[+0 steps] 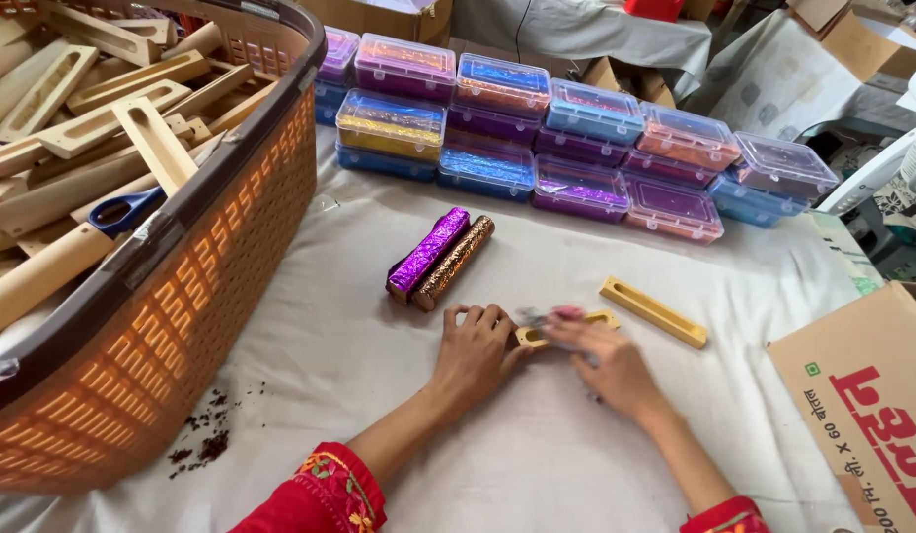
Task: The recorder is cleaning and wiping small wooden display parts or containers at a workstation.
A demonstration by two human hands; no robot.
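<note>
both hands (pixel 542 353) pinch wooden holder (pixel 566 330).

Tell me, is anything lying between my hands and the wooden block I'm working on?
No. The left hand and the right hand both already touch the slotted wooden block on the white cloth. The right hand's motion blur hides part of it.
</note>
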